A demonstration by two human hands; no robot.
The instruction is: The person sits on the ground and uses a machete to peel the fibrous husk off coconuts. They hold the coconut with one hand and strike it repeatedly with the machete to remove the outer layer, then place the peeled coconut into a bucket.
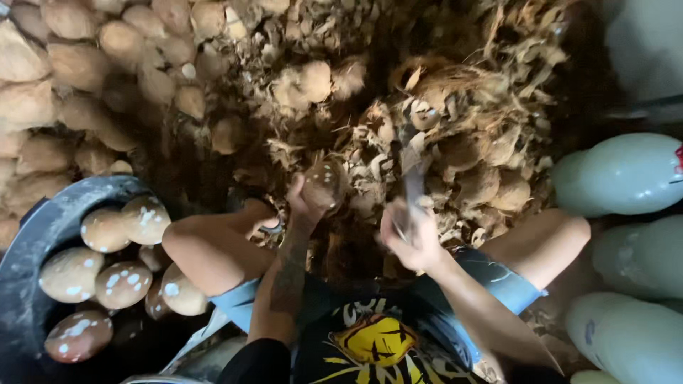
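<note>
Coconut (324,183) gripped in left hand (304,203) | right hand (409,238) clenches blurred blade (413,186)

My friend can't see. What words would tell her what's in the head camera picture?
A seated person's left hand holds a brown coconut while the right hand grips a blade over a heap of husk scraps. A dark tub of peeled coconuts sits at the person's left.

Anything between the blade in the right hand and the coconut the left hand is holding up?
Nothing visible. The left hand grips the coconut above the husk pile; the right hand holds the blade upright just beside it. Only a short open gap separates them, with loose husk scraps lying beneath and behind.
</note>
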